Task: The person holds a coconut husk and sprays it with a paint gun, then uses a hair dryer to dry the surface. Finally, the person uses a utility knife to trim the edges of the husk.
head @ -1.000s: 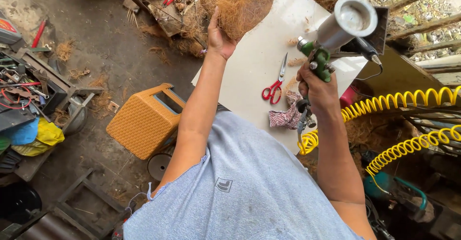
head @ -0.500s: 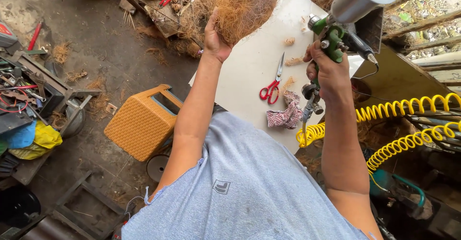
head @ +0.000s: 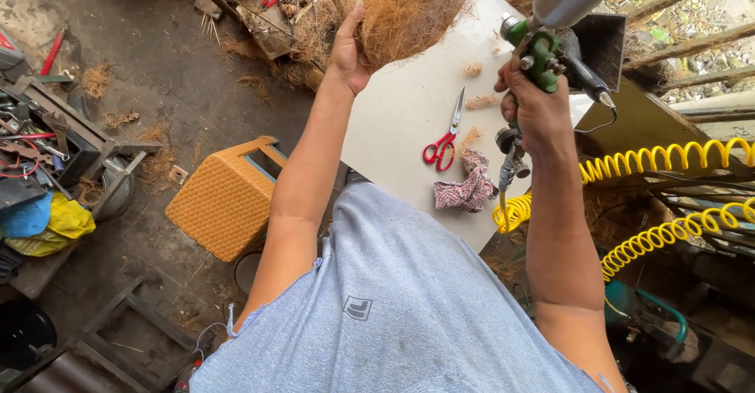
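One shaggy brown coconut-fibre mass (head: 409, 7), left hand (head: 350, 51) beneath.

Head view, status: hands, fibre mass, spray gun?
Left hand gripping brown fibre mass. Right hand shut on green spray gun, yellow coiled hose trailing. Scissors, rag on board below.

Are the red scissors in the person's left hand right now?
No, the red scissors lie on the white board, while the left hand presses against the brown fibre mass.
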